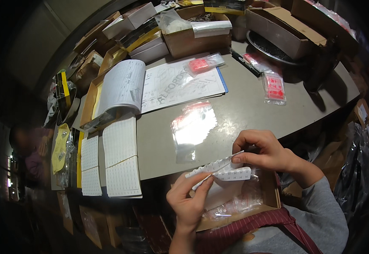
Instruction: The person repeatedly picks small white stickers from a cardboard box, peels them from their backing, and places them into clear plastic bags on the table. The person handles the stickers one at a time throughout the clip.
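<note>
One grey counter point(244, 101) takes up most of my view, crowded along the back w/ boxes, the big brown carton point(201, 42) among them. Next size down: an open booklet point(123, 86), its L pages curling up. Then a lap-side box point(272, 192) btwn counter edge & body, w/ clear plastic inside, & a long stack of printed white sheets point(121, 146) at the counter's near L edge.

I've both hands over that box. L hand point(188, 201) is lower, R hand point(263, 150) higher & farther out. Btwn them, off the counter, hangs the folded white sheet point(234, 174), printed in rows. A fan of clear bags point(188, 129) lies just beyond; a red-marked packet point(274, 86) is farther R.

Smallest, the fingers: L thumb & index closed in a pinch on the sheet's near-L part, the others curled; R thumb & index pinched on its upper R edge, the rest loosely bent.
</note>
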`<state>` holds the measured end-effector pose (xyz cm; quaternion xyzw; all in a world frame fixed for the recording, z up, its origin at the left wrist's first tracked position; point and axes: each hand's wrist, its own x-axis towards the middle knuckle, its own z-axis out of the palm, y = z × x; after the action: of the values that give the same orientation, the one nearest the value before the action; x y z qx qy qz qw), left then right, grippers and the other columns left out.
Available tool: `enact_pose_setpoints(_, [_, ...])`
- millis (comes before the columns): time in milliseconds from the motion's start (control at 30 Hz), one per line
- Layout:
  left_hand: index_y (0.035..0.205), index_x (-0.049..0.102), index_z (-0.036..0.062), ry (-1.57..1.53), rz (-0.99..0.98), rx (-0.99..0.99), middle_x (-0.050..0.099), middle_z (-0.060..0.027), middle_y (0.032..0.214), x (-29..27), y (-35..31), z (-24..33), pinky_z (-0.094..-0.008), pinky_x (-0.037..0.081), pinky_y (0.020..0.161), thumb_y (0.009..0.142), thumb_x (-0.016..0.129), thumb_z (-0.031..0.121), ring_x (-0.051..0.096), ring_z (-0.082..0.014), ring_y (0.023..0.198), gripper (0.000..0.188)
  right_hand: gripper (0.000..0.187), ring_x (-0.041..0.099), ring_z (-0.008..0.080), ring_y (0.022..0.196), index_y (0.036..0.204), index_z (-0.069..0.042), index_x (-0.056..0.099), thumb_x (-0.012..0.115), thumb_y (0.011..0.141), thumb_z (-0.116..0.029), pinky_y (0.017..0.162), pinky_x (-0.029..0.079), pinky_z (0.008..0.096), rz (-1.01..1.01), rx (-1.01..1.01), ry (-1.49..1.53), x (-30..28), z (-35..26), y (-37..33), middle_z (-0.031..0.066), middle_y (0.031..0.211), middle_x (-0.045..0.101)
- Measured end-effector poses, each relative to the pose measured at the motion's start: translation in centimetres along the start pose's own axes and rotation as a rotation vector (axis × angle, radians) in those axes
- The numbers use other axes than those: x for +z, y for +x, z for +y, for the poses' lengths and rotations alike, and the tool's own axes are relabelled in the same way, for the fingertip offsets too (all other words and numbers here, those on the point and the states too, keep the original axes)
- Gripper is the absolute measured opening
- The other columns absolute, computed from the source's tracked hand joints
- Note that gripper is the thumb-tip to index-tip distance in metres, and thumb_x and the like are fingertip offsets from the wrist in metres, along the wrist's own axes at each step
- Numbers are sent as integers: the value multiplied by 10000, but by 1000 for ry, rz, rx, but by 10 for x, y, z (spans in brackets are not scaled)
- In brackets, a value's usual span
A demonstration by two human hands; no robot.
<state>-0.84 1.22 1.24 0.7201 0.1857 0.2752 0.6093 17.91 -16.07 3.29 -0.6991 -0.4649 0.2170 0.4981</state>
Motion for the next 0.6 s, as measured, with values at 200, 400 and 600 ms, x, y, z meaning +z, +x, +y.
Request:
enact_pose_setpoints(200, [948,770,-80,-107,61,-40,698,-77,918,0,5,-10,-240,488,714,830,765,-62,639,-127,802,120,260,707,256,860,1097,-5,686,735,895,-161,780,553,351,41,-185,-183,-18,10,38,136,945,718])
enact_pose_setpoints(400, [949,775,-65,-74,-23,-134,702,-71,922,1,2,-10,-227,486,684,848,774,-29,639,-113,785,107,266,703,353,963,1100,13,681,691,922,-185,845,574,431,102,-390,-602,-31,38,175,181,1057,710])
enact_pose_setpoints(600, [983,777,-56,-51,-95,-52,731,-112,961,1,1,-15,-262,533,771,870,783,2,679,-156,881,127,211,690,340,922,910,4,666,659,853,-199,826,574,429,88,-491,-1123,-17,88,237,171,973,679])
